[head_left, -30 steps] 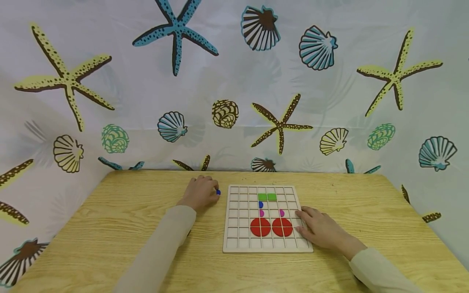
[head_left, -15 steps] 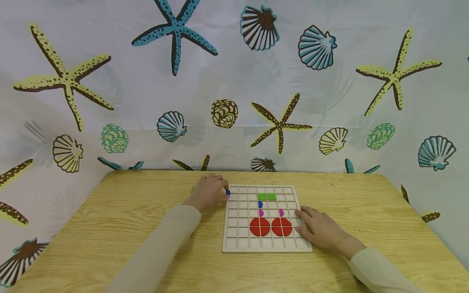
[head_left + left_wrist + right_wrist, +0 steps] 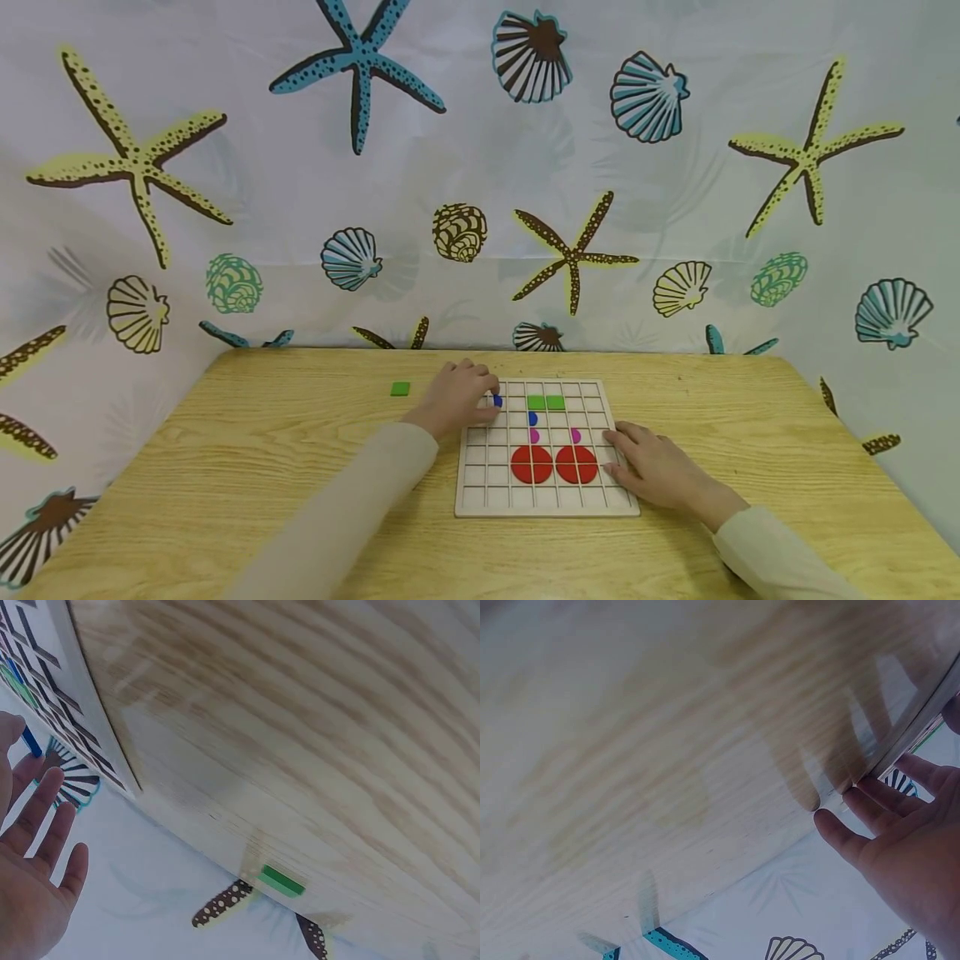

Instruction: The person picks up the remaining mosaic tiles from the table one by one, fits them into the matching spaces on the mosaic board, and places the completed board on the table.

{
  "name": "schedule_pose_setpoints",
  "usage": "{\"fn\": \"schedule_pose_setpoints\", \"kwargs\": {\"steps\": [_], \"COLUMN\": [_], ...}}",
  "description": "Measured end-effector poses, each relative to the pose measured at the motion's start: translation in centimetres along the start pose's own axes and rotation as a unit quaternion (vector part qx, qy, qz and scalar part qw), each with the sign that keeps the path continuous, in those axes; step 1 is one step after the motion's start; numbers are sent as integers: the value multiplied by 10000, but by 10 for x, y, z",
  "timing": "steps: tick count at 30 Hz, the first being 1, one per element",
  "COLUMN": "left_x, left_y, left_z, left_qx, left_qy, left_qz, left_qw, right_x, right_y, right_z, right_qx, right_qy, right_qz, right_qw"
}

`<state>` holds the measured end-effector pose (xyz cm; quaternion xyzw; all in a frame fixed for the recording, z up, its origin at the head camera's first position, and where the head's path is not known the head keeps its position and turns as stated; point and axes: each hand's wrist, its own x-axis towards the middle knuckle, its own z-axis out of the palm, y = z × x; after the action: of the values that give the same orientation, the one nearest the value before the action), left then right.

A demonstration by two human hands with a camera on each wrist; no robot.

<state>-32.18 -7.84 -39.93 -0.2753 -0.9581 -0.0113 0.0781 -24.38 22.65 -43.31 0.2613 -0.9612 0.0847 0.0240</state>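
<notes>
In the head view my left hand [image 3: 455, 398] pinches a small blue half-round piece [image 3: 497, 402] between thumb and forefinger, over the upper left of a white gridded board [image 3: 474, 498]. The left wrist view shows that blue piece [image 3: 31, 741] edge-on, the other fingers spread. My right hand [image 3: 663, 468] rests at the board's right edge with extended fingers. On the grid sit two green squares [image 3: 545, 402], another blue half-round [image 3: 533, 418], two magenta half-rounds [image 3: 576, 436] and two red circles [image 3: 532, 464], each made of quarter pieces.
A loose green square [image 3: 401, 389] lies on the wooden table [image 3: 247, 467], left of the board and behind the left forearm. A white curtain [image 3: 420, 175] printed with starfish and shells hangs along the table's back and sides.
My left hand has moved right with the blue half-round, from beside the board to over its upper left. The loose green square has come into view. My right hand stays put.
</notes>
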Motion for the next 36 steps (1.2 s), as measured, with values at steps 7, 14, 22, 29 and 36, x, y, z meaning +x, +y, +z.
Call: {"fn": "schedule_pose_setpoints", "kwargs": {"steps": [7, 14, 22, 29, 36], "left_x": [8, 15, 22, 26, 37], "left_y": [19, 35, 57, 71, 81], "left_z": [-1, 7, 6, 5, 8], "left_qx": [-123, -145, -34, -167, 38], "left_qy": [-44, 114, 23, -81, -220], "left_qz": [226, 485, 450, 298, 229], "left_qw": [9997, 9987, 9990, 9994, 9995], "right_x": [0, 0, 0, 0, 0], "right_y": [0, 0, -1, 0, -1], "right_z": [0, -1, 0, 0, -2], "right_qx": [39, 59, 0, 42, 77], "right_qy": [-36, -30, -66, -57, -31], "right_qz": [-19, -1, 45, 21, -12], "right_qw": [10000, 10000, 10000, 10000, 10000]}}
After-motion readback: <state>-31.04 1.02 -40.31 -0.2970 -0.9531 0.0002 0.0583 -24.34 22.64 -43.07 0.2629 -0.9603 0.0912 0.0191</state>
